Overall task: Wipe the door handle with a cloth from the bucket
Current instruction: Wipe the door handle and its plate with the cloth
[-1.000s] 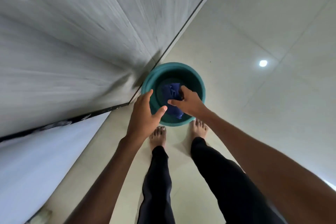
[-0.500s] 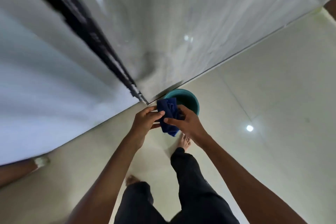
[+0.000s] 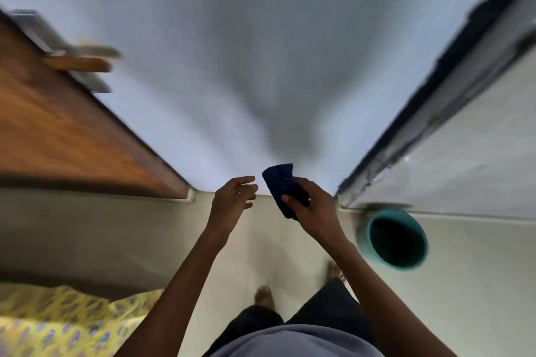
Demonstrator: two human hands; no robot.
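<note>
One dark blue cloth (image 3: 285, 188), out of the single teal bucket (image 3: 396, 239) on the floor, is pinched in the right hand (image 3: 314, 207), the left hand (image 3: 233, 200) loosely spread and empty; the one blurred door handle (image 3: 78, 62), far left, remains unwiped.

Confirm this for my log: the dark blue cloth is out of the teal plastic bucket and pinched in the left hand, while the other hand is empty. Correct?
Not quite. The head view shows the dark blue cloth pinched in the right hand, not the left; the left hand is empty, fingers spread. The cloth is indeed out of the teal plastic bucket.
</note>
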